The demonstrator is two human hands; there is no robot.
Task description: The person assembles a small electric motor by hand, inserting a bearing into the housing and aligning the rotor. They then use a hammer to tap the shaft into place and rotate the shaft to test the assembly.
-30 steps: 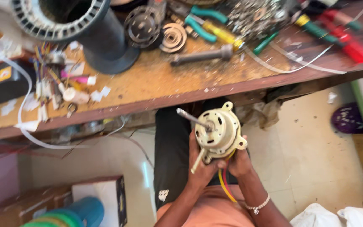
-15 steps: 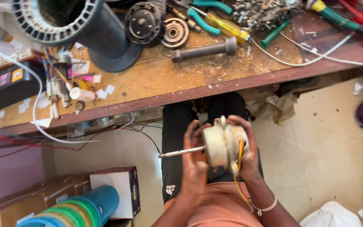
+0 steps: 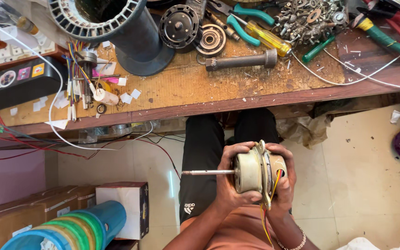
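Holding: both hands grip a small electric motor [image 3: 255, 172] over the lap, below the front edge of the bench [image 3: 200, 95].
Left hand [image 3: 230, 178]: wrapped around the pale drum of the motor, fingers curled over its top and underside.
Right hand [image 3: 284, 178]: closed on the back end of the motor, fingers over the rim; a bracelet [image 3: 292, 244] sits at the wrist.
Motor position: lying on its side, thin steel shaft [image 3: 208, 172] pointing left, level, clear of everything.
Wires: yellow and red wires [image 3: 267, 222] hang from the motor's back end down past the right wrist.
Under the motor: legs in dark trousers [image 3: 200, 153], pale tiled floor [image 3: 371, 185] on either side.
Bench, near edge: heavy steel hammer [image 3: 241, 60] lying flat; white cable [image 3: 348, 76] looping beside it on the right.
Bench, further back: big dark slotted cylinder [image 3: 126, 32] upright on a flared base; two round motor parts [image 3: 195, 30] just beside it; blue-handled pliers [image 3: 244, 16]; yellow screwdriver [image 3: 267, 39]; heap of screws and washers [image 3: 309, 18].
Bench, left: bundle of coloured wires [image 3: 77, 65], scraps of white paper [image 3: 128, 95], black box [image 3: 21, 81].
Floor, left: cardboard boxes [image 3: 70, 199] and a stack of coloured tubs [image 3: 77, 229].
In the way: nothing between hands and motor; bench edge stands just above them.
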